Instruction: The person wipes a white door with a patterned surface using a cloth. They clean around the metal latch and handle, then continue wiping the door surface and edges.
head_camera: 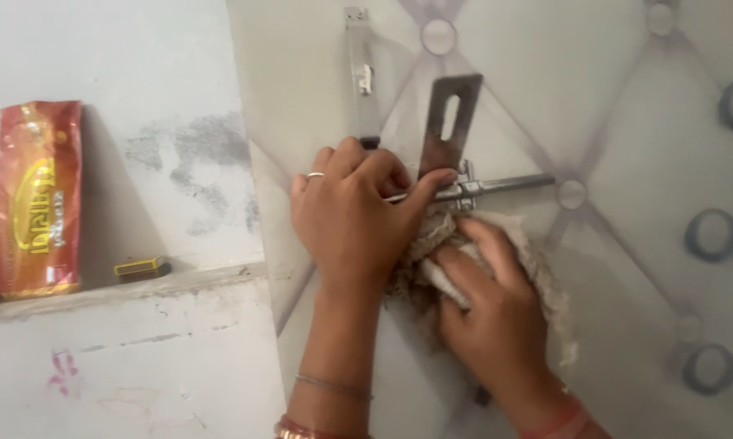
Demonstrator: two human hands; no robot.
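Clamped around the metal bolt (pixel 496 187), the left hand (pixel 352 213) pinches its handle end with thumb and fingers, while the right hand (pixel 488 301) is closed on a frayed grey cloth (pixel 537 268) pressed just under the bolt. Both work on the padded, buttoned door (pixel 626 244). A red packet (pixel 34 195) and a small matchbox (pixel 141 267) stand on the wall ledge (pixel 114 293) beside the door's left edge.
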